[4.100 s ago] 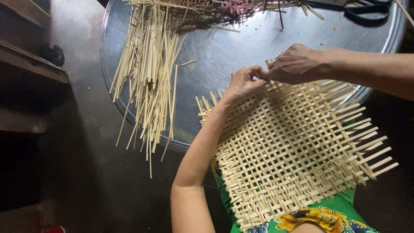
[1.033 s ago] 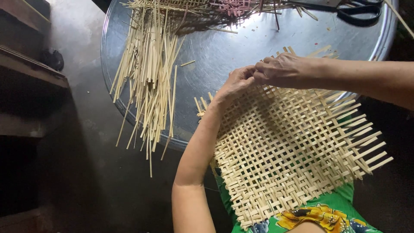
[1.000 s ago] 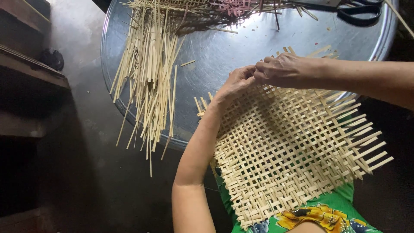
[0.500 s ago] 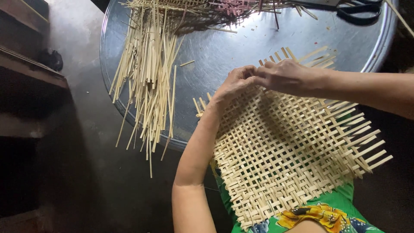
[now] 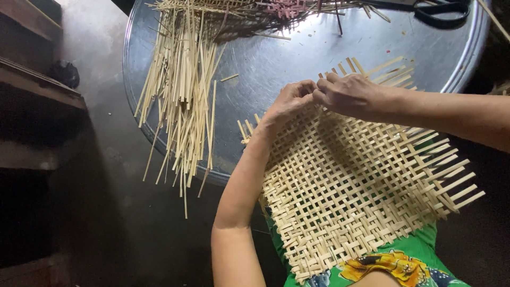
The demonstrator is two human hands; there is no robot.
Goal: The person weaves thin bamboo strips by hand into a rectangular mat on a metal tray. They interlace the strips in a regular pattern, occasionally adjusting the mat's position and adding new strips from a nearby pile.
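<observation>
Woven mat (image 5: 361,191) of pale flat bamboo strips, open lattice, lies across the person's lap with its far edge resting on the round metal tabletop (image 5: 297,64). Left hand (image 5: 289,101) and right hand (image 5: 348,93) meet at that far edge, fingertips pinched narrow on strip ends; which strip each holds, cannot tell. Loose ends bristle along the right and far sides, unbound. Risk, as I judge it: a hard pull could crack a thin strip or slide neighbours out of the weave, since the edges are unsecured. Bundle of loose strips (image 5: 183,101) fans out left, overhanging the tabletop rim. Black-handled scissors (image 5: 441,9) far right. Dark floor (image 5: 106,212) below.
</observation>
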